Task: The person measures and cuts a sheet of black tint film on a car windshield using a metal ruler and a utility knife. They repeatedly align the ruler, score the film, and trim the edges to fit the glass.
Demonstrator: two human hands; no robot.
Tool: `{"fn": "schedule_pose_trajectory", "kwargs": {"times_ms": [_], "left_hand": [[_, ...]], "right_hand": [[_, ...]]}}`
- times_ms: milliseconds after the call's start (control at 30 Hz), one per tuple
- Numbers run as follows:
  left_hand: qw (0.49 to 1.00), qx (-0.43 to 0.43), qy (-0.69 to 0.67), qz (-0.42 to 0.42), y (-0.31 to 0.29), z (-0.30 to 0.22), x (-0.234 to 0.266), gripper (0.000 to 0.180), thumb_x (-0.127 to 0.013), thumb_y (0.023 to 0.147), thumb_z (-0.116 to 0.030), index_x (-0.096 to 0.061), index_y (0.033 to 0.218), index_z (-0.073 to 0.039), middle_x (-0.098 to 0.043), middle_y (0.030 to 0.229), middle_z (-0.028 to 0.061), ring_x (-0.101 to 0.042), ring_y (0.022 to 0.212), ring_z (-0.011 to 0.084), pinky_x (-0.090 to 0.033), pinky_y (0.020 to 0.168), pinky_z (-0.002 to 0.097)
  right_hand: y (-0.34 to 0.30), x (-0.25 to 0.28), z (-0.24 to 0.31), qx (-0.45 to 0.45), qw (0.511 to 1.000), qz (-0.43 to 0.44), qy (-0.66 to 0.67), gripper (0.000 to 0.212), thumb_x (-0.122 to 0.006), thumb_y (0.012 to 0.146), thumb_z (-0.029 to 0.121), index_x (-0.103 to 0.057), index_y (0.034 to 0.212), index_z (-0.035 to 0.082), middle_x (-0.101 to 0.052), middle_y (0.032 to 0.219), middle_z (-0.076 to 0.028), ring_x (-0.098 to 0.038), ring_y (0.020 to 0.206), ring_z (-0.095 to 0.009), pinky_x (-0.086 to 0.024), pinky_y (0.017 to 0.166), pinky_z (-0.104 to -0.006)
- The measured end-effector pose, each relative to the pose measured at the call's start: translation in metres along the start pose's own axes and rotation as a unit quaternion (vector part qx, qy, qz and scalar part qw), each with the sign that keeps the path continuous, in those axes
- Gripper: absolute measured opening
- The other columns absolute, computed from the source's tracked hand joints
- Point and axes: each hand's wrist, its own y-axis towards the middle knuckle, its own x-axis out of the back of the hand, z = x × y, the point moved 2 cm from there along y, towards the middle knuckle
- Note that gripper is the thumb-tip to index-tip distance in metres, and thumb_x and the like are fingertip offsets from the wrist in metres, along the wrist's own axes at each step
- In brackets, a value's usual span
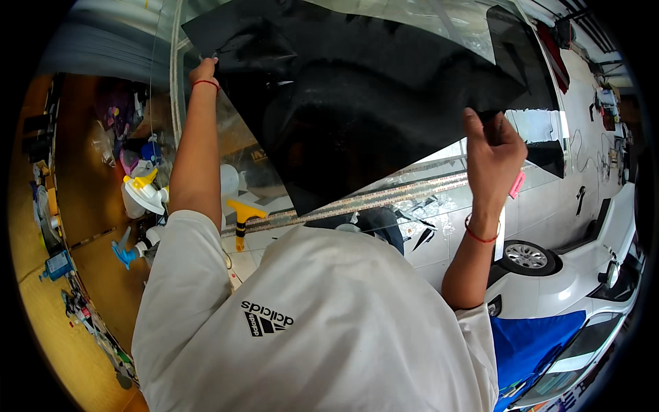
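Risk of creasing: large dark, glossy tint film sheet [371,96] spread over clear glass pane [439,27], pinched at upper left corner by left hand [204,71], fingers closed on edge, and at right edge by right hand [493,147], fingers clamped around it. Uneven pull could fold, crease or stick film to itself; slipping grip could drop it.

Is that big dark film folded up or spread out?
Spread out. The dark film lies open across the glass pane, with the left hand and right hand gripping opposite edges.
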Motion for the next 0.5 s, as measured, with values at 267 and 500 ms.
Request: {"fn": "schedule_pose_trajectory", "kwargs": {"times_ms": [267,500], "left_hand": [[0.988,0.019,-0.133,-0.079,-0.003,0.014,0.081,0.051,-0.08,0.08,-0.006,-0.063,0.121,0.018,-0.065,0.131,0.0258,-0.068,0.111,0.0327,-0.054,0.094,0.0425],[0.997,0.062,0.009,-0.044,0.038,0.072,0.122,0.047,-0.071,0.09,-0.023,-0.067,0.122,0.012,-0.068,0.126,0.0219,-0.066,0.107,0.0288,-0.053,0.092,0.0436]], "right_hand": [[0.07,-0.015,-0.08,-0.022,0.998,0.029,-0.045,0.043,-0.083,0.087,0.037,-0.066,0.077,-0.001,-0.056,0.059,-0.003,-0.047,0.058,-0.01,-0.039,0.057,-0.031],[0.145,-0.126,-0.167,-0.02,0.993,0.106,-0.041,0.045,-0.083,0.086,0.045,-0.073,0.079,0.002,-0.064,0.065,-0.006,-0.053,0.062,-0.013,-0.045,0.061,-0.0347]]}}
